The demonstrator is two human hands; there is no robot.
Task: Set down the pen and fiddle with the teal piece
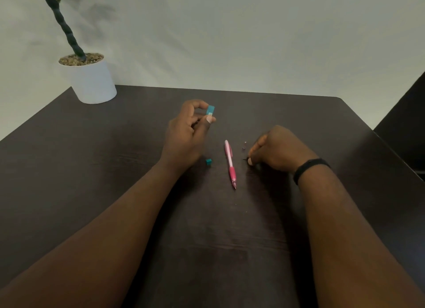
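Left hand: the left hand [187, 132] is pinching a small blue lead case [210, 111] between thumb and forefinger, lifted above the dark table [92, 169].
Right hand: the right hand [276, 148] is lying curled on the table, fingertips pinching a thin dark lead [245, 159].
Pencil: a pink mechanical pencil [230, 162] is lying between the hands, tip pointing near.
Small parts: a teal cap [208, 162] is sitting just left of the pencil; a tiny purple piece [244, 145] just right.
Far left: a white potted plant [89, 77] is standing.

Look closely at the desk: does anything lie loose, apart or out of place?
Yes. A small teal cap lies loose on the table, apart from the blue case pinched in the left hand. A tiny grey piece sits beside the pink pencil.
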